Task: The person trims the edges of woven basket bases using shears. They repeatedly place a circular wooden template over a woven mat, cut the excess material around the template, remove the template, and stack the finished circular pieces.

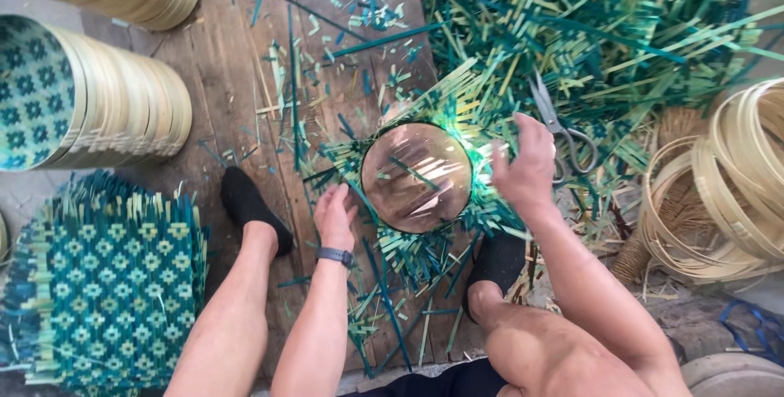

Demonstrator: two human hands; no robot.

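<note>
Left hand (335,216) beside round mould (416,176)

- Landmark: round mould (416,176), resting on a woven mat (457,111) on the plank floor (220,62).
- Left hand (336,216) touches the mould's left edge; right hand (527,160) is at its right edge.
- Scissors (559,131) lie just right of the mould, beyond the right hand.
- Hoops (735,193) sit far right.
- Stacked rims (98,103) stand far left (on their sides).
- Stack of flat mats (114,283) lies lower left.
- Offcut heap (604,29) lies behind and right.
- Feet (249,205) flank the mould.
</note>
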